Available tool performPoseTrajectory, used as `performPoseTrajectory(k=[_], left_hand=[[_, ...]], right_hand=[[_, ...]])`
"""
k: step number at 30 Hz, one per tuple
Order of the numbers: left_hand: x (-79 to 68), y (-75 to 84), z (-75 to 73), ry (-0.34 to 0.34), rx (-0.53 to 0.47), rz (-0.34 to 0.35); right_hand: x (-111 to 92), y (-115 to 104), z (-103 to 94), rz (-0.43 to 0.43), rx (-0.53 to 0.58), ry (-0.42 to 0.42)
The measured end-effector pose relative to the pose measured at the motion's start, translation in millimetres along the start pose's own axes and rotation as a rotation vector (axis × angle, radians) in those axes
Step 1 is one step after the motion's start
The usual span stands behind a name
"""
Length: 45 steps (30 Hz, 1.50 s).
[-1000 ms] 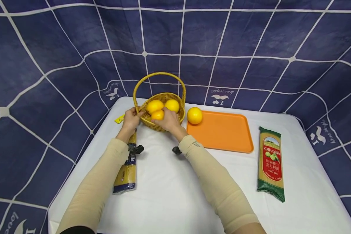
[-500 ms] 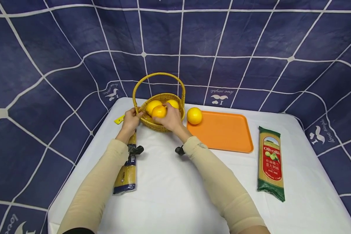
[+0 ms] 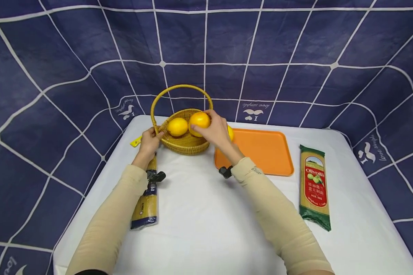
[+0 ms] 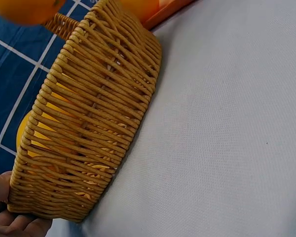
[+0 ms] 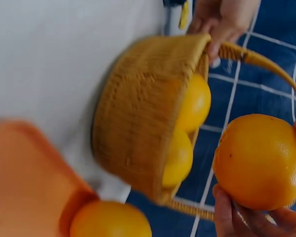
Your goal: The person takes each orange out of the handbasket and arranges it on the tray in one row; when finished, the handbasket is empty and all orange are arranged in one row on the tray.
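My left hand (image 3: 148, 145) grips the left rim of a wicker basket (image 3: 186, 149) in the head view, thumb over the edge. The basket stands upright with its tall handle raised. My right hand (image 3: 218, 130) holds an orange (image 3: 199, 120) above the basket's right side. In the right wrist view the orange (image 5: 261, 160) sits between thumb and fingers, apart from the basket. Two yellow fruits lie inside; one lemon-like fruit (image 3: 178, 126) shows in the head view, the other is hidden behind the held orange. Another orange (image 5: 111, 219) rests at the tray's corner.
An orange tray (image 3: 261, 152) lies right of the basket. A green-ended spaghetti pack (image 3: 314, 183) is further right. Under my left forearm lies a blue-ended spaghetti pack (image 3: 147, 206). A small yellow object (image 3: 135, 142) shows beyond my left hand.
My right hand has lifted the orange from among the fruits and moved it up and right, over the basket's right side. My left hand keeps its grip on the rim.
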<state>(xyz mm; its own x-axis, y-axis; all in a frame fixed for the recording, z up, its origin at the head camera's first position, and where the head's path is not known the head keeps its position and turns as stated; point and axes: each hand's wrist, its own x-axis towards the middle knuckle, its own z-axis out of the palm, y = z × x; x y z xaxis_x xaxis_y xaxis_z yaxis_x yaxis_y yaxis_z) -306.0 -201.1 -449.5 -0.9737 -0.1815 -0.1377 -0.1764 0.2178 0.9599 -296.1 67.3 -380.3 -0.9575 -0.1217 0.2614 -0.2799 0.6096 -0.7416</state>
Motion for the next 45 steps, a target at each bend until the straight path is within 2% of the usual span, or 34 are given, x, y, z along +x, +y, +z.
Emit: performPoseTrajectory(k=[10,16,23,36,45], left_hand=[[-1.4,-0.7,-0.5,-0.009,-0.019,0.003],[-1.6,0.9,-2.2,-0.01,-0.011,0.0],[-1.0,-1.8,-4.8,-0.001,-0.009,0.006],[0.6,2.9,-1.4,-0.001,0.009,0.019],[2.0,-0.7,-0.4,0.004,0.012,-0.001]], right_hand=[[4.6,33.4,-57.2,0.127,-0.048,0.069],[3.0,58.7,-76.7,0.237,-0.088,0.082],[1.0,83.6,-78.1,0.368,-0.107,0.054],[-2.9,122.5,-62.4,0.42,-0.235,-0.009],[-6.6,126.9,-58.0,0.448,-0.193,0.004]])
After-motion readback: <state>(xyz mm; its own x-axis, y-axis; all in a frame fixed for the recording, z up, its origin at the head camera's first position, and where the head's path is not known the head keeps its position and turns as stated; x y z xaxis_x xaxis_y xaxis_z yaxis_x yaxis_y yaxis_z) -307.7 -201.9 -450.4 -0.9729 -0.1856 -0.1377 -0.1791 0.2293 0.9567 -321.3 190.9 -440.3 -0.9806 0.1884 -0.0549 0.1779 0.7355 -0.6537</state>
